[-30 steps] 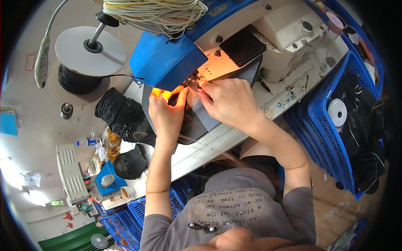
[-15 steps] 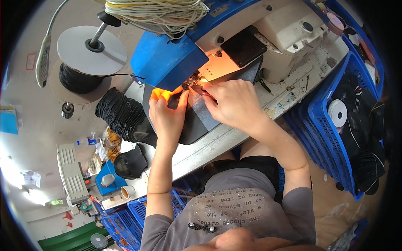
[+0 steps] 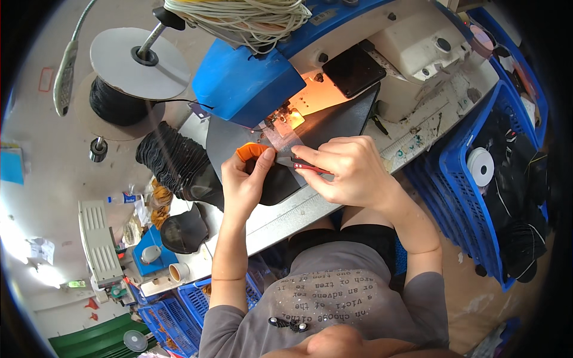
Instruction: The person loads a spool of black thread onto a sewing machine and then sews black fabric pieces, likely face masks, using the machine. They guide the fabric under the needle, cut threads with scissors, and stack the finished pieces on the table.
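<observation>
My left hand (image 3: 243, 182) is closed, thumb against fingers, on a dark piece with an orange edge (image 3: 252, 149); the grip hides most of it. In my right hand (image 3: 352, 173) is a pair of red-handled snips (image 3: 310, 167), its short metal blade pointing left toward my left thumb. Both hands are just in front of the lit needle area of a blue-headed sewing machine (image 3: 248, 83). Beneath them lies a dark flat sheet (image 3: 337, 116) on the bed, and a pale translucent strip (image 3: 283, 138) runs from the needle area toward my hands.
A stack of black pieces (image 3: 170, 158) and a black cord spool (image 3: 116, 101) stand left. Farther forward is a black phone (image 3: 355, 70) on the machine. Blue baskets (image 3: 453, 155) with black goods are at right; a paper cup (image 3: 178, 272) sits near the left edge.
Both hands have drawn back from the needle toward me. The snips have come away from the needle area, and my left hand has left the lamp's bright glow. The view has shifted slightly.
</observation>
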`<action>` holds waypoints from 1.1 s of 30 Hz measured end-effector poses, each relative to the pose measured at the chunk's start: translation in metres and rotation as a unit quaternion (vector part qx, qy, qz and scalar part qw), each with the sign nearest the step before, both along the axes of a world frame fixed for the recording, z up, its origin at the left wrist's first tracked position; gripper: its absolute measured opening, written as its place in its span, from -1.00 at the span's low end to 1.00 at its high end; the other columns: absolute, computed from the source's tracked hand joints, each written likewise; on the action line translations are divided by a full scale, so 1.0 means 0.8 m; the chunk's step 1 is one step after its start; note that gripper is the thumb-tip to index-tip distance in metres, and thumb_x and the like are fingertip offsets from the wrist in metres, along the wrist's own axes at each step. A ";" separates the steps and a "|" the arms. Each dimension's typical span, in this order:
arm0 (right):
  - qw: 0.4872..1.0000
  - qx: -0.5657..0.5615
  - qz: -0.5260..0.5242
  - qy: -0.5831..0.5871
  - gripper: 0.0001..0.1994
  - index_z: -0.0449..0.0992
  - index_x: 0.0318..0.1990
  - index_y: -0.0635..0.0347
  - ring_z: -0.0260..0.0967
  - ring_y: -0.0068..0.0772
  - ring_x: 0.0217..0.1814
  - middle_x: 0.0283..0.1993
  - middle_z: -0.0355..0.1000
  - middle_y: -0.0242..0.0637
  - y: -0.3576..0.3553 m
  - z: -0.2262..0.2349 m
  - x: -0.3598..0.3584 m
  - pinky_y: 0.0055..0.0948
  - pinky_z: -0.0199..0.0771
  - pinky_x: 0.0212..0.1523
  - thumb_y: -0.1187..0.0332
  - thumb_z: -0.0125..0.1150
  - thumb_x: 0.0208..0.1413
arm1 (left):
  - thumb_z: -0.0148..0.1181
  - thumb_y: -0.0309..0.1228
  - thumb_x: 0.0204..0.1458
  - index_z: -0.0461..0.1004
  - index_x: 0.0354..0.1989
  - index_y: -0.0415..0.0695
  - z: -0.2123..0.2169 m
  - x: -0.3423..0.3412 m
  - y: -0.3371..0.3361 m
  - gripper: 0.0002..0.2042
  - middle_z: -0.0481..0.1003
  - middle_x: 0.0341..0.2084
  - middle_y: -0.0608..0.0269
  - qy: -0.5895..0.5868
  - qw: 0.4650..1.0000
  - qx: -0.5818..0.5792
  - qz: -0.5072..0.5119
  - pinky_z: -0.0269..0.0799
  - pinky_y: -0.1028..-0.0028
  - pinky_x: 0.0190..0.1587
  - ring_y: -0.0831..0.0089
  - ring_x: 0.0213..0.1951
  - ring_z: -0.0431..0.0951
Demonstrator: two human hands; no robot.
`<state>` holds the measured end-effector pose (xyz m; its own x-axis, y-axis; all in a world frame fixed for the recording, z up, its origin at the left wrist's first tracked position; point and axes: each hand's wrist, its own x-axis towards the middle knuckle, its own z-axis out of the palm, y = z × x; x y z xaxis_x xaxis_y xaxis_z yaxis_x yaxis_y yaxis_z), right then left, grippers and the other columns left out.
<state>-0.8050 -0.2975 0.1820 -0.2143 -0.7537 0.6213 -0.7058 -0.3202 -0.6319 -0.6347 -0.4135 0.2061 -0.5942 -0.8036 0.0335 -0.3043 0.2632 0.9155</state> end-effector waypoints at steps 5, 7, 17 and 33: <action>1.000 0.013 -0.026 -0.003 -0.76 0.62 -0.26 0.20 0.41 -0.28 -0.64 -0.64 0.44 -0.26 -0.003 0.006 -0.008 -0.40 0.37 -0.61 0.40 0.37 -0.16 | 0.17 -0.32 0.18 0.53 -0.36 -0.34 -0.002 0.014 -0.014 -0.74 0.51 -0.55 0.33 -0.001 0.999 -0.035 0.027 0.32 0.60 -0.32 0.64 -0.44 0.42; 0.996 0.038 -0.070 0.028 -0.78 0.61 -0.27 0.20 0.42 -0.25 -0.62 -0.64 0.43 -0.26 -0.008 0.007 -0.010 -0.37 0.37 -0.61 0.39 0.35 -0.14 | 0.14 -0.33 0.19 0.49 -0.43 -0.32 -0.001 0.026 -0.016 -0.73 0.47 -0.58 0.34 -0.012 0.998 -0.048 0.025 0.27 0.59 -0.37 0.65 -0.47 0.37; 0.989 0.068 -0.114 0.062 -0.89 0.55 -0.43 0.17 0.45 -0.20 -0.57 -0.58 0.45 -0.27 -0.039 -0.001 0.000 -0.28 0.42 -0.56 0.35 0.30 -0.07 | 0.26 -0.27 0.10 0.51 -0.59 -0.30 0.037 0.095 0.001 -0.66 0.42 -0.79 0.26 -0.235 0.965 -0.115 0.024 0.16 0.52 -0.62 0.58 -0.71 0.33; 0.986 0.086 -0.120 0.072 -0.88 0.57 -0.45 0.18 0.45 -0.12 -0.55 -0.58 0.46 -0.22 -0.044 -0.004 0.000 -0.22 0.42 -0.54 0.34 0.25 -0.06 | 0.39 -0.37 -0.09 0.56 -0.20 -0.18 -0.002 -0.003 -0.012 -0.72 0.47 -0.33 0.19 -0.176 0.901 -0.394 0.038 0.40 0.37 -0.30 0.29 -0.36 0.48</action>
